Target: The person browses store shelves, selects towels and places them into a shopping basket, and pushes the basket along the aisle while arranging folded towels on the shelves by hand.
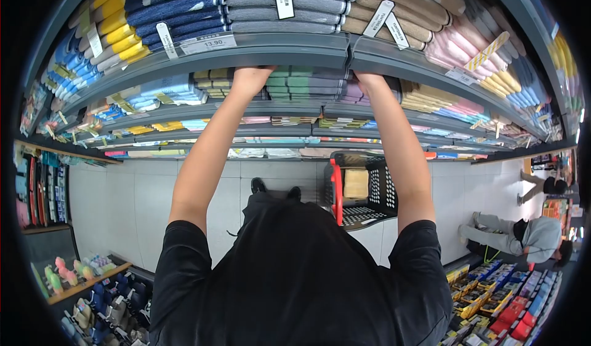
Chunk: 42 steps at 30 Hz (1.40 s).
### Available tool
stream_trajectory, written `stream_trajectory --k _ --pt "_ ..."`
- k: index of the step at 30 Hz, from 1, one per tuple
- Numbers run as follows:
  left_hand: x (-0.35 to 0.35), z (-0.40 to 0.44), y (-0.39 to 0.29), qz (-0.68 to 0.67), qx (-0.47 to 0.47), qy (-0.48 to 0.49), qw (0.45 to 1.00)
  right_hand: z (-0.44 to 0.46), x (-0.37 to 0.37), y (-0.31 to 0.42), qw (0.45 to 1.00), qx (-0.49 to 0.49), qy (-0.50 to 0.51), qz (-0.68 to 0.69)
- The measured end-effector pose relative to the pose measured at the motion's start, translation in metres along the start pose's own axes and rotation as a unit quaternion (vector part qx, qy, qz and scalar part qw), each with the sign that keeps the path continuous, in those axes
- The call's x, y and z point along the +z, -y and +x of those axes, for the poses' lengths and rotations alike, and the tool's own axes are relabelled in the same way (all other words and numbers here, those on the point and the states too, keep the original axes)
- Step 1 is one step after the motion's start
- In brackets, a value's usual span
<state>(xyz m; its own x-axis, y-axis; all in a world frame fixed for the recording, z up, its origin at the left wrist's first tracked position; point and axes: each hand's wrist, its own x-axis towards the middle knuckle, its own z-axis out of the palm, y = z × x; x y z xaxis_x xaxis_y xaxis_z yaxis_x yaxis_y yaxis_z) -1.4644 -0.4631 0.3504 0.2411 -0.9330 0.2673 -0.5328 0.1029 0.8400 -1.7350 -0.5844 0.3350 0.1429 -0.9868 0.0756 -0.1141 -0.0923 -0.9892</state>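
Both arms reach forward into a shelf of folded towels. My left hand [249, 80] is at the left end of a green towel stack [289, 84], its fingers hidden under the upper shelf's edge [289, 52]. My right hand [368, 80] is beside purple towels [354, 92], with its fingertips also out of sight below that edge. Whether either hand grips a towel cannot be seen. Above them lie grey towels [252, 4], navy towels [178, 20] and brown towels [369, 20].
A black basket with a red edge [337, 189] stands on the floor right of my feet, holding a pale yellow folded item [356, 183]. A person in grey [542, 238] bends at the far right; another person [542, 186] is beyond. Display racks stand behind on both sides.
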Motion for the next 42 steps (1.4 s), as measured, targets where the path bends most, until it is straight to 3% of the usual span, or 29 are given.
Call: stream_trajectory --k 3,4,6,8,11,12,14,17,18,21,27,30,33,37,39,42 --pt "0.005 -0.001 -0.001 -0.006 0.027 -0.031 0.999 -0.014 0.008 -0.006 0.979 -0.118 -0.035 -0.16" --pt "0.004 -0.005 -0.009 0.005 0.033 -0.035 0.999 -0.015 0.01 -0.003 0.947 -0.107 -0.019 -0.302" --pt "0.003 -0.011 -0.013 0.042 0.051 -0.043 0.997 -0.027 0.007 0.003 0.991 -0.063 -0.021 -0.114" --pt "0.001 -0.02 -0.006 0.094 0.071 -0.048 0.992 -0.023 -0.001 -0.011 0.999 -0.028 0.0 0.042" --pt "0.002 -0.052 -0.031 0.205 0.125 -0.13 0.962 -0.062 -0.01 0.035 0.991 0.114 0.038 0.053" --pt "0.003 -0.055 -0.023 0.172 0.097 -0.086 0.976 -0.066 -0.011 0.026 0.999 0.036 0.039 0.002" --pt "0.009 -0.06 -0.013 0.234 0.141 -0.104 0.956 -0.076 -0.009 0.0 0.987 -0.115 0.043 -0.102" --pt "0.014 -0.056 -0.009 0.312 0.167 -0.098 0.93 -0.103 0.004 0.032 0.897 -0.274 -0.02 -0.347" --pt "0.015 -0.052 -0.008 0.335 0.171 -0.091 0.922 -0.103 0.004 0.032 0.905 -0.23 0.008 -0.359" --pt "0.015 -0.04 -0.011 0.345 0.158 -0.083 0.921 -0.102 0.0 0.04 0.889 -0.228 0.017 -0.397" --pt "0.011 -0.039 -0.012 0.344 0.154 -0.084 0.922 -0.076 -0.009 0.02 0.883 -0.337 -0.045 -0.325" --pt "0.01 -0.04 -0.01 0.332 0.118 -0.067 0.933 -0.082 -0.007 0.021 0.893 -0.337 -0.034 -0.296" --pt "0.008 -0.039 -0.009 0.336 0.174 -0.083 0.922 -0.078 -0.009 0.015 0.902 -0.326 -0.017 -0.28" --pt "0.006 -0.04 -0.007 0.338 0.156 -0.055 0.926 -0.077 -0.013 0.015 0.901 -0.321 0.007 -0.291" --pt "0.003 -0.041 -0.012 0.336 0.147 -0.051 0.929 -0.087 -0.016 0.022 0.913 -0.244 0.05 -0.322" --pt "0.004 -0.048 -0.006 0.318 0.153 -0.06 0.934 -0.105 -0.003 0.019 0.879 -0.225 0.045 -0.418"
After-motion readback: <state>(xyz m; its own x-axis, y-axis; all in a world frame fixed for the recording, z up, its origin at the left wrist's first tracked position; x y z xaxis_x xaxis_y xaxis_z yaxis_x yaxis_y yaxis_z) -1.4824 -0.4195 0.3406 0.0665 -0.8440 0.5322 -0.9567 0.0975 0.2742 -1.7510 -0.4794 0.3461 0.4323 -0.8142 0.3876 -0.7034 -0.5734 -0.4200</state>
